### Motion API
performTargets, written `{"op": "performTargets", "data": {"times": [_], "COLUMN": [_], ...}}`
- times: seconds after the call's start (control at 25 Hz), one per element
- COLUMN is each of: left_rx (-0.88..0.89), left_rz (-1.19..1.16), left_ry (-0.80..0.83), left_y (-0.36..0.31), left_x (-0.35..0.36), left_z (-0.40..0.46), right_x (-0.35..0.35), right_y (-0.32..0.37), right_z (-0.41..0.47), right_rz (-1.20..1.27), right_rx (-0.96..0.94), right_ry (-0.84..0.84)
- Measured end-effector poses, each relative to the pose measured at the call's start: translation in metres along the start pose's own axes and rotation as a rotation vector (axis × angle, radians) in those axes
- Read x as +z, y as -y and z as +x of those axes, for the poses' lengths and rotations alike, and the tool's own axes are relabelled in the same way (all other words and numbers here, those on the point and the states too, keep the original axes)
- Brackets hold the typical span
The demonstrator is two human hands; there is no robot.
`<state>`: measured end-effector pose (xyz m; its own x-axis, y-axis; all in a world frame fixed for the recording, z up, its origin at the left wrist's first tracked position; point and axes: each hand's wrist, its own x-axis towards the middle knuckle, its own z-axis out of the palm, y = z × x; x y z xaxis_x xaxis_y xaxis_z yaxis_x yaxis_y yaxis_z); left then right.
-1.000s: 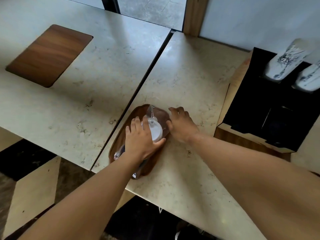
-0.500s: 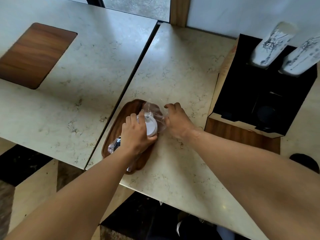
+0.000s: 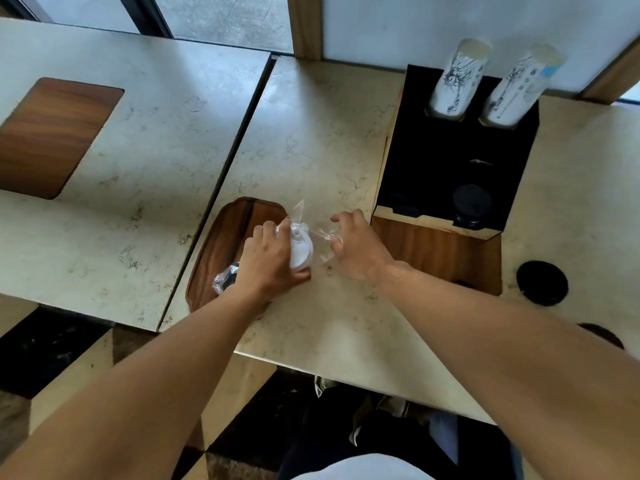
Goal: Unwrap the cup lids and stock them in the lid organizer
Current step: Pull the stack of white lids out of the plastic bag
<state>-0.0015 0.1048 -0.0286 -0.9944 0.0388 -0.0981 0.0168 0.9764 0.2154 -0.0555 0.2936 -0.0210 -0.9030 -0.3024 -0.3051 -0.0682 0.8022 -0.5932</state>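
Note:
My left hand (image 3: 268, 259) grips a stack of white cup lids (image 3: 300, 249) lying sideways at the right edge of a wooden tray (image 3: 228, 237). Clear plastic wrap (image 3: 317, 230) sticks out from the stack's right end, and my right hand (image 3: 353, 245) pinches that wrap. A second wrapped bundle with dark lids (image 3: 225, 280) lies on the tray, partly under my left wrist. The lid organizer (image 3: 450, 168) is a black-lined wooden box to the right, with a black lid stack (image 3: 471, 206) in its front slot.
Two stacks of printed paper cups (image 3: 457, 81) stand in the organizer's back slots. A round black hole (image 3: 542, 282) sits in the counter at the right. A gap (image 3: 225, 174) splits the two counters, and a wooden inset (image 3: 52, 133) lies on the left one.
Both hands have lifted the white lid stack toward the tray's right edge. My right hand has pulled the clear wrap out to the right. The camera has shifted, showing more of the organizer.

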Motion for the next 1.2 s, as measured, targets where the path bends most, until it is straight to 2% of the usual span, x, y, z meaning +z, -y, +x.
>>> {"op": "performTargets", "data": {"times": [0.36, 0.72, 1.2], "left_rx": [0.213, 0.438, 0.579], "left_rz": [0.073, 0.114, 0.163], "left_ry": [0.175, 0.328, 0.314], "left_y": [-0.08, -0.101, -0.086], "left_x": [0.033, 0.069, 0.08], "left_z": [-0.031, -0.048, -0.051], "right_x": [-0.011, 0.009, 0.025], "right_y": [-0.075, -0.129, -0.142], "right_z": [-0.101, -0.163, -0.186], "right_rz": [0.208, 0.346, 0.436], "right_rx": [0.201, 0.419, 0.503], "right_ry": [-0.133, -0.224, -0.201]}}
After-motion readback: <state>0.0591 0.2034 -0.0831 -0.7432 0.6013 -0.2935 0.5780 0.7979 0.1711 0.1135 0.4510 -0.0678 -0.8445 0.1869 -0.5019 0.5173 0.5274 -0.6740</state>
